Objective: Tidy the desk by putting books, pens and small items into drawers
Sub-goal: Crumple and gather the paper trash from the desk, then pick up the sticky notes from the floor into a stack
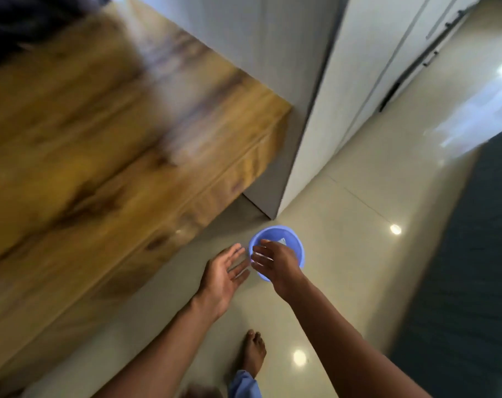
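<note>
A small blue plastic bin [293, 242] stands on the floor beside the desk's corner, with a pale scrap inside it. My right hand [275, 262] hovers over the bin's near rim, fingers spread and pointing left, holding nothing. My left hand [222, 275] is just to the left of the bin, palm up and open, fingers apart, close to the right hand's fingertips. The wooden desk [106, 145] fills the left half of the view, heavily blurred; its drawer fronts face the floor side and look closed. No books or pens are visible.
A white wardrobe [344, 90] rises behind the bin. Glossy beige floor tiles [359, 282] stretch to the right, with a dark teal rug [468, 268] at the far right. My bare foot [254, 351] stands below the hands.
</note>
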The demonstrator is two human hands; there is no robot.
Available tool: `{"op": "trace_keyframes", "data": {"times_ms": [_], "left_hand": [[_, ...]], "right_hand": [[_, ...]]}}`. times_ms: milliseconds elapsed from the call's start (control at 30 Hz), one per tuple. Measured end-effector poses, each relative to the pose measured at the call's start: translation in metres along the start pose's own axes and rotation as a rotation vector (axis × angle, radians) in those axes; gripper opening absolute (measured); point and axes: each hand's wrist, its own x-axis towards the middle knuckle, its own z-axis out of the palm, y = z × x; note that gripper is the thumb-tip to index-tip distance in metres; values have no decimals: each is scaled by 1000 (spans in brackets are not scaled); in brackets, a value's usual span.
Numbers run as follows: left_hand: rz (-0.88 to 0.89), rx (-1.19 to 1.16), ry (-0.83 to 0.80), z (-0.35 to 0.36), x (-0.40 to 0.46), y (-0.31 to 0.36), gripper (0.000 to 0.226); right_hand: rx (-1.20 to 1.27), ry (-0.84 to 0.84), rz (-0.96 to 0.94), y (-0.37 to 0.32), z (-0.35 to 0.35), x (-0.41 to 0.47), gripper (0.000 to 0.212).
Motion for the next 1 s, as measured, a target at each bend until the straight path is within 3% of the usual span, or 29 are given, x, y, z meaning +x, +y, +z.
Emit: {"op": "trace_keyframes", "data": {"times_ms": [100,200,433,633,867,1000], "left_hand": [[77,-1,31,-31,-58,21,25],[178,-35,57,-65,-115,38,30],[449,-10,191,-160,-261,44,29],[595,-72,454,-239,-375,-6,28],[663,-376,715,-316,-467,-105,25],[648,-606,878,-355,-495,-185,24]], "right_hand": [[-187,-80,-21,6,29,-52,19],[-342,-184,-67,15,59,-103,21],[-632,-551,-214,53,148,-215,22],[-922,-858,-318,120,213,-314,20],[-1258,-1142,-293,238,254,-402,20],[-1424,-1222,-219,325,249,-436,14]]}}
